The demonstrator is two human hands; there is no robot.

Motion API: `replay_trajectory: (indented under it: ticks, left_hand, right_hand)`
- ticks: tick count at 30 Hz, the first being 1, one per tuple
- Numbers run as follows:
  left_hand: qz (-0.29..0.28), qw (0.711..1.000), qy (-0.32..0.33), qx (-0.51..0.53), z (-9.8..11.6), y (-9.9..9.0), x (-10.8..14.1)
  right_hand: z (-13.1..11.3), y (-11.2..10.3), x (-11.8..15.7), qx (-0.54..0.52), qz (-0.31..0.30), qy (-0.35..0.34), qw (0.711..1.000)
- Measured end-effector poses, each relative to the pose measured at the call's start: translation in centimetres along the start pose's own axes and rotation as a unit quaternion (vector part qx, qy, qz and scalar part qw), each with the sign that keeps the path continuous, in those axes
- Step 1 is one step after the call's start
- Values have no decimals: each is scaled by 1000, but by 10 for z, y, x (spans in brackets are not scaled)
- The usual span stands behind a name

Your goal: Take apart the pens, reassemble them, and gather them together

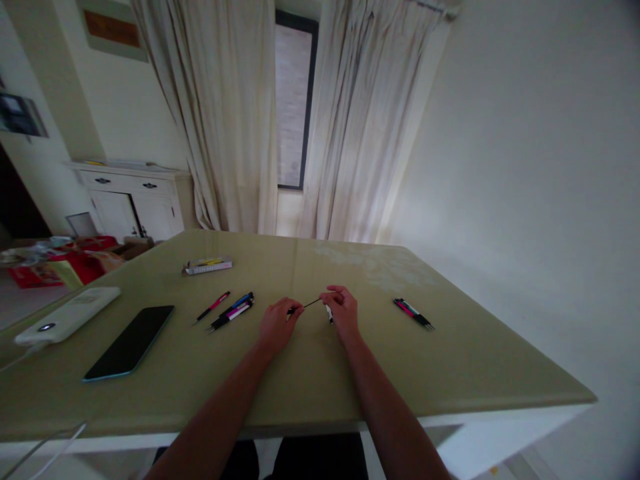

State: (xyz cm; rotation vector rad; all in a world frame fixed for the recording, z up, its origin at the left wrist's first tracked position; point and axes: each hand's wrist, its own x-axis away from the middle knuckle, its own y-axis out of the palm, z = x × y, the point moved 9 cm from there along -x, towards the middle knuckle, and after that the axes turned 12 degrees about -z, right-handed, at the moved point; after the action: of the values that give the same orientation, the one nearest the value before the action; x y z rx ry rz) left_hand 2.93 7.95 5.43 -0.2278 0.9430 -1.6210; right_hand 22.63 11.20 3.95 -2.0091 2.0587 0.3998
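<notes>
My left hand (277, 325) is closed, its thumb and fingertips pinching one end of a thin dark pen refill (312, 303). A short black piece also shows between those fingers, too small to make out. My right hand (343, 310) pinches the refill's other end, so it spans the gap just above the table. Beneath the right fingers a white pen part (329, 314) with a dark tip shows, mostly covered by the hand. Left of my hands lie a red-and-black pen (213, 307) and a small group of pens (232, 313). Further right rest more pens (413, 313), side by side.
The table (300, 387) carries a black-screened phone (131, 341) and a white power bank (70, 315) with a cable at the left. A small box (208, 267) lies toward the back left. A wall (525, 200) runs along the right side; curtains (225, 133) hang behind.
</notes>
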Motion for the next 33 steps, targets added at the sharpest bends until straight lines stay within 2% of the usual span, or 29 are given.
replay_trajectory:
  ticks: [8,12,15,18,20,23,27,30,33]
  left_hand:
    - [9,1000,15,16,-1,0,0]
    - [24,1000,6,4,-3,-3,2]
    - [36,999,-18,-36,-8,-3,2]
    - [7,997,-41,-65,-12,5,1]
    - [-31,997,-43,-64,-13,13,-1]
    - [-76,995,-32,-53,-11,20,-3]
    - [-71,995,-30,-63,-10,15,-2]
    - [-78,985,-11,-154,0,16,1]
    - [-89,949,35,-301,21,22,1]
  right_hand:
    - [-3,-5,2,17,23,-3,1000]
    - [-6,-14,2,11,52,-12,999]
    - [-10,-20,5,59,73,-12,996]
    - [-14,-17,7,147,61,-13,987]
    - [-16,-6,7,226,20,-22,974]
    - [-14,14,7,341,-51,-30,938]
    - [-15,25,9,459,-60,-17,886]
    - [-16,33,12,511,-76,-28,855]
    - [-16,40,16,529,-103,-49,841]
